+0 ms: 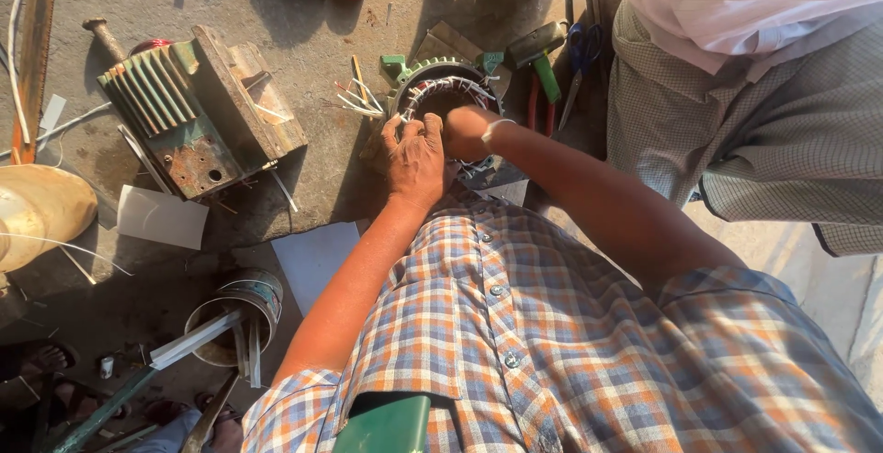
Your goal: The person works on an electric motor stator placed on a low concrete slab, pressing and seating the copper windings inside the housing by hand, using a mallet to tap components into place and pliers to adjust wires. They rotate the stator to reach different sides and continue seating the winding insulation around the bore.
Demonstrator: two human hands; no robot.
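A round green motor stator (440, 85) with copper and white windings stands on the concrete floor in front of me. My left hand (414, 157) rests on its near left rim, fingers curled over the edge. My right hand (467, 131) reaches into the stator's bore from the near right, closed on the windings or something small hidden inside. White insulated leads (354, 102) stick out to the stator's left.
A green finned motor housing (198, 113) lies to the left. A tin can (235, 310) with paper strips stands near left. Scissors (578, 57), pliers (540, 108) and a mallet (538, 48) lie by another person in a checked shirt (736, 113) at right. White sheets (317, 260) lie nearby.
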